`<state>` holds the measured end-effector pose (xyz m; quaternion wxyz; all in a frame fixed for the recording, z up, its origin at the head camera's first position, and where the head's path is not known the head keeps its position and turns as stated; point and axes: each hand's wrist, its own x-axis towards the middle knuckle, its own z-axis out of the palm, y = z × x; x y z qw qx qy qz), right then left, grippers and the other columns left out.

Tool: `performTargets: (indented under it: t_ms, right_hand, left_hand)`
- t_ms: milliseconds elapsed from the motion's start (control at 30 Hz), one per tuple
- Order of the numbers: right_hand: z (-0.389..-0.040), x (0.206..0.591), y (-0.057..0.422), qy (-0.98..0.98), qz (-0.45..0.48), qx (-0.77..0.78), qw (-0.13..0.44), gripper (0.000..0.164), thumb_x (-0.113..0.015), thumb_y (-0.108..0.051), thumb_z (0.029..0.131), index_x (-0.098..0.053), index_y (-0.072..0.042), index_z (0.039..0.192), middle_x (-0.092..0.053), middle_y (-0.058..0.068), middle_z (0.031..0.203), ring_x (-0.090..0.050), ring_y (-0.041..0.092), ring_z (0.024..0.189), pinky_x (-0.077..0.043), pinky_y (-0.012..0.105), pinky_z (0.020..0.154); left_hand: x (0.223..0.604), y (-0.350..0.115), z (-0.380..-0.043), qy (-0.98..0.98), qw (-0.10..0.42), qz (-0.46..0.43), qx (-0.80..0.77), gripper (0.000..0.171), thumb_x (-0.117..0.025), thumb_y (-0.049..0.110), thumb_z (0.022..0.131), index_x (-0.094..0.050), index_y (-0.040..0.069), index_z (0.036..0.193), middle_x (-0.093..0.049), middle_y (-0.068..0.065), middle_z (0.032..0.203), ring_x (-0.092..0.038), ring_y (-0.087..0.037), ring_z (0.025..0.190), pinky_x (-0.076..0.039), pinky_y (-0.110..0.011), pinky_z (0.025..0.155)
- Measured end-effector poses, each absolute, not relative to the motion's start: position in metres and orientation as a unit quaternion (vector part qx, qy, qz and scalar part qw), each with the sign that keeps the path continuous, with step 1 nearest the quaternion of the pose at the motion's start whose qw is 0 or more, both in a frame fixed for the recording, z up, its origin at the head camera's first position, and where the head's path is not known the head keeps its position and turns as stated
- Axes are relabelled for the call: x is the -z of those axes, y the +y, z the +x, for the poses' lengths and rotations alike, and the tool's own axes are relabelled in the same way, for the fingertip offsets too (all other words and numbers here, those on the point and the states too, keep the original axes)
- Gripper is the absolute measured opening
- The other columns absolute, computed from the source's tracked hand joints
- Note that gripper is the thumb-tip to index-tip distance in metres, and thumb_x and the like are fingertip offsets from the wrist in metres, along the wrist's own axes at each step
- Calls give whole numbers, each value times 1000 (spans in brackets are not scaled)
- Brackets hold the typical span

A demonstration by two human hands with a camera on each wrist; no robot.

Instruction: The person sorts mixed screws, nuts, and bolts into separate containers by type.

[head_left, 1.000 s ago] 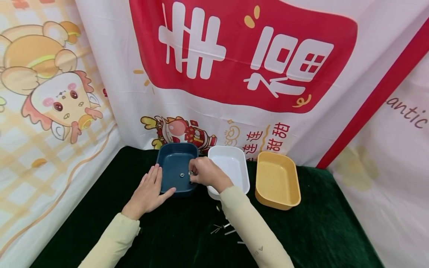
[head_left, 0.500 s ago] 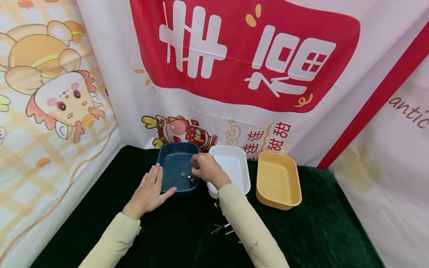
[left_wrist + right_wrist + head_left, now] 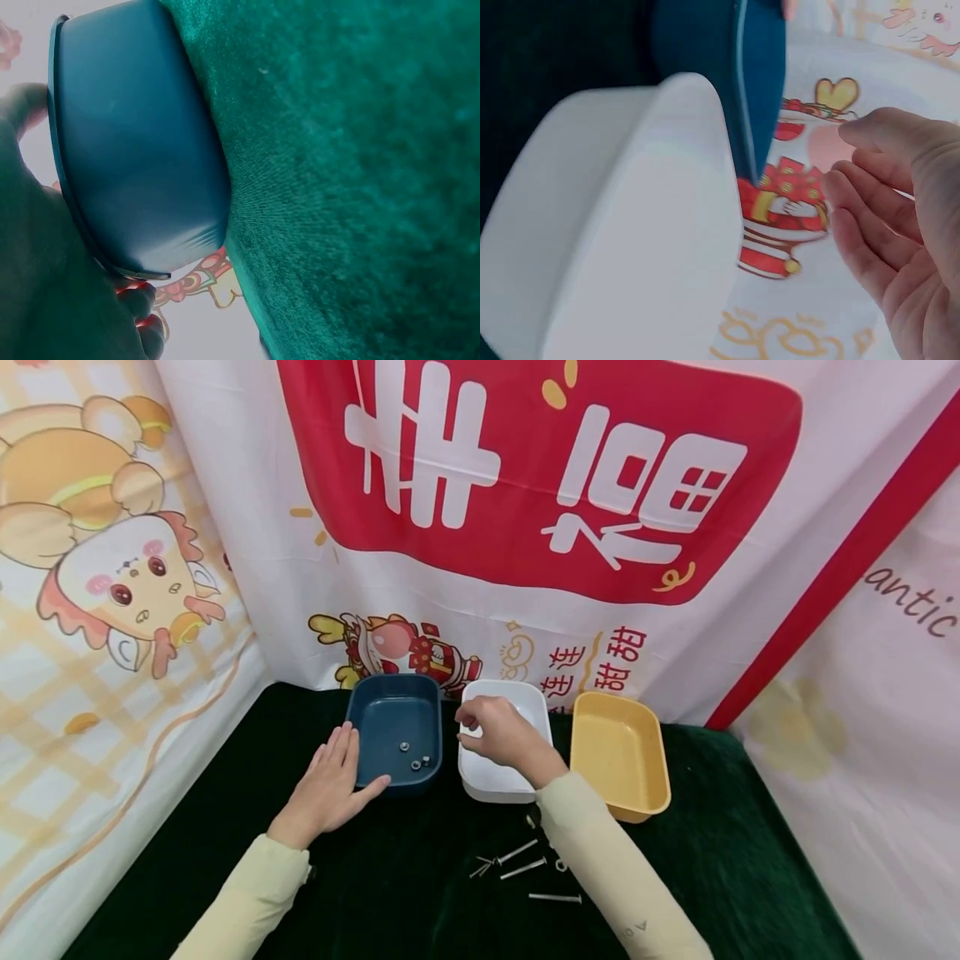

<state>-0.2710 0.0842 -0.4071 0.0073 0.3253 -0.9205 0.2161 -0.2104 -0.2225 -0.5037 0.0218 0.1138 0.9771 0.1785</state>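
Observation:
My left hand [image 3: 322, 785] rests with straight fingers along the left rim of the dark blue bin [image 3: 390, 718], thumb at its near edge; the left wrist view has the bin's outer wall [image 3: 135, 135] beside the fingers. Three small metal nuts lie on the bin's floor, one nut [image 3: 404, 747] slightly behind the others. Over the white bin [image 3: 498, 785] hovers my right hand [image 3: 504, 735]. In the right wrist view its fingers [image 3: 870, 240] are loosely bent, the thumb apart from them, with nothing held.
A yellow bin [image 3: 618, 752] stands to the right of the white one. On the green cloth [image 3: 420, 877] in front lie several metal bolts, among them a long bolt [image 3: 555, 897], plus a small ring-like piece [image 3: 561, 864] near the right sleeve. A printed curtain [image 3: 420, 577] hangs behind.
My right hand has let go of a nut in the blue bin and moved right, over the white bin. Its forearm now uncovers more bolts. The left hand stays on the rim.

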Motion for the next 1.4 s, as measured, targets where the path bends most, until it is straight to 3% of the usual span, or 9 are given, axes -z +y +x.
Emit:
performTargets:
  t_ms: [367,700,867,1400]
  right_hand:
    - [-225,372,135,-912,362,-187,51,20,-82,-18,93,-77,-9,110,-78,6,104,-73,18,95,-63,35,88]
    - [-187,380,190,-923,336,-177,55,23,-86,-21,90,-78,-13,110,-78,0,103,-73,13,91,-64,31,85]
    - [-175,401,211,-925,339,-166,34,22,-86,-24,90,-78,-15,109,-78,-4,100,-67,4,86,-64,28,85]
    - [-153,460,241,-925,307,-198,-104,22,-83,-18,91,-76,-10,110,-77,3,101,-70,11,87,-60,24,77]
  left_hand:
    - [504,-223,-211,977,25,114,-181,108,-49,69,102,-8,-8,166,-2,-26,177,-4,-48,164,-10,-67,131]
    - [505,-223,-212,978,20,113,-172,110,-47,73,101,-11,-8,166,-4,-27,176,-6,-49,164,-12,-67,131]
    - [506,-222,-212,978,19,112,-174,108,-49,70,102,-12,-9,166,-5,-27,176,-6,-49,164,-12,-67,131]
    - [508,-223,-212,978,16,115,-176,108,-48,70,102,-10,-8,166,-3,-26,177,-5,-48,164,-11,-67,131]
